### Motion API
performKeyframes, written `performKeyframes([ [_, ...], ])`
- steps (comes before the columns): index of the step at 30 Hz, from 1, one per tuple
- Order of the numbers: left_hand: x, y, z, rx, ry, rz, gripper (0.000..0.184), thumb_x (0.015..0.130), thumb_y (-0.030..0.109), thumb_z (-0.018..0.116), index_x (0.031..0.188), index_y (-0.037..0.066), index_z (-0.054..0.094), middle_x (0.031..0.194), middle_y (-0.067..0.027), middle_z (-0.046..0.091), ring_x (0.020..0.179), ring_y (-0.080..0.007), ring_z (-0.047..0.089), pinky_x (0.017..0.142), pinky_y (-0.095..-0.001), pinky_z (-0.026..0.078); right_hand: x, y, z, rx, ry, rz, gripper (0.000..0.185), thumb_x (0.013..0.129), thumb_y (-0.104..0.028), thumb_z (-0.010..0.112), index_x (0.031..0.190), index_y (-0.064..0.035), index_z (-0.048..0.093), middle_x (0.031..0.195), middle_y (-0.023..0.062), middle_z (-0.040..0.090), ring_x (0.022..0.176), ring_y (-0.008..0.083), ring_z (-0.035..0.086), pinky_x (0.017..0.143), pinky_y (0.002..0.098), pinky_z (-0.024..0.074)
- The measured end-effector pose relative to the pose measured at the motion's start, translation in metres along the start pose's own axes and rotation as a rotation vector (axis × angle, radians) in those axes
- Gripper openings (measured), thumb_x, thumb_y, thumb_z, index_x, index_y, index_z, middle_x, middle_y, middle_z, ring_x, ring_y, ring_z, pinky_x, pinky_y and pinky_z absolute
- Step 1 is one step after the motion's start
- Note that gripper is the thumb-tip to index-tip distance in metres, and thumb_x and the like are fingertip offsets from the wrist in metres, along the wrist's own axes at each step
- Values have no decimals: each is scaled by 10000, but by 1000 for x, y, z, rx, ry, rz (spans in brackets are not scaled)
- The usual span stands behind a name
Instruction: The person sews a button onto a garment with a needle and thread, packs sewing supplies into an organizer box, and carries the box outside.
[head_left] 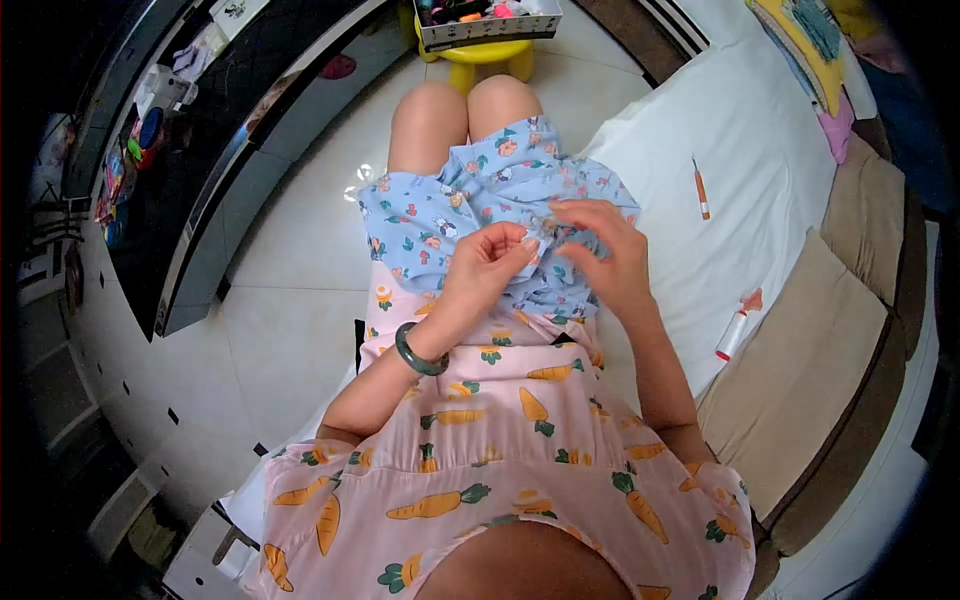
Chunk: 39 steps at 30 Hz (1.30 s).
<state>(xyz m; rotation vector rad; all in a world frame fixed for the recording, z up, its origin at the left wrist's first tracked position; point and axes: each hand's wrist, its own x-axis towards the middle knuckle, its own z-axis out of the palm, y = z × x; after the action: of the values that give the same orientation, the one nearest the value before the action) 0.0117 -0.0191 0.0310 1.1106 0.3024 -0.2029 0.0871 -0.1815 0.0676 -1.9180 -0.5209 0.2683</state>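
A light blue floral cloth [415,215] lies across the lap, over a pink dress with carrot prints. My left hand [487,268], with a dark green bangle on its wrist, has its thumb and fingers pinched together on a bit of the blue cloth. Just right of it, my right hand [608,255] hovers over the cloth with thumb and forefinger apart. Nothing can be made out between its fingers.
A seam ripper-like tool with an orange handle [702,195] and a white and red tube [733,335] lie on the white sheet [660,140] at right. Ahead, a box of small items [490,32] rests on a yellow stool [475,62]. Beige cushions [800,370] are at far right.
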Motion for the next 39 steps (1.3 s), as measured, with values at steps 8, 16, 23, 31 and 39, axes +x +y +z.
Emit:
performKeyframes([
  [8, 16, 8, 39, -121, 10, 13, 96, 907, 110, 590, 913, 15, 599, 757, 67, 569, 623, 28, 420, 525, -138, 316, -4, -13, 6, -395, 295, -612, 88, 765, 10, 646, 801, -30, 576, 856, 79, 621, 785, 242, 573, 695, 334, 511],
  [16, 32, 9, 60, -273, 69, -16, 58, 916, 106, 575, 929, 54, 553, 814, -4, 638, 630, -2, 489, 537, -150, 353, -31, -34, -58, 545, 892, -421, 142, 928, -113, 496, 821, -72, 412, 597, 32, 426, 525, 137, 420, 732, 449, 528],
  [23, 33, -2, 57, -290, 60, 52, 54, 903, 78, 588, 923, 33, 566, 845, -12, 654, 735, -15, 536, 672, -158, 405, -79, -19, -109, -107, 1319, -554, 62, 908, -8, 451, 856, -29, 423, 631, 60, 434, 577, 143, 417, 976, 549, 412],
  [31, 32, -5, 52, -280, 40, 58, 60, 901, 59, 588, 950, 26, 580, 855, -13, 656, 758, -25, 553, 689, -158, 420, -95, -4, -122, -263, 1417, -398, 29, 908, 8, 424, 880, 1, 421, 618, 79, 457, 551, 144, 414, 1002, 517, 400],
  [39, 31, 6, 56, -230, 17, 24, 76, 903, 61, 584, 965, 17, 592, 851, -26, 657, 737, -41, 559, 689, -173, 434, -62, 0, -69, -157, 803, 114, 252, 736, 36, 687, 961, -65, 635, 597, -56, 442, 558, 46, 408, 520, 197, 354],
])
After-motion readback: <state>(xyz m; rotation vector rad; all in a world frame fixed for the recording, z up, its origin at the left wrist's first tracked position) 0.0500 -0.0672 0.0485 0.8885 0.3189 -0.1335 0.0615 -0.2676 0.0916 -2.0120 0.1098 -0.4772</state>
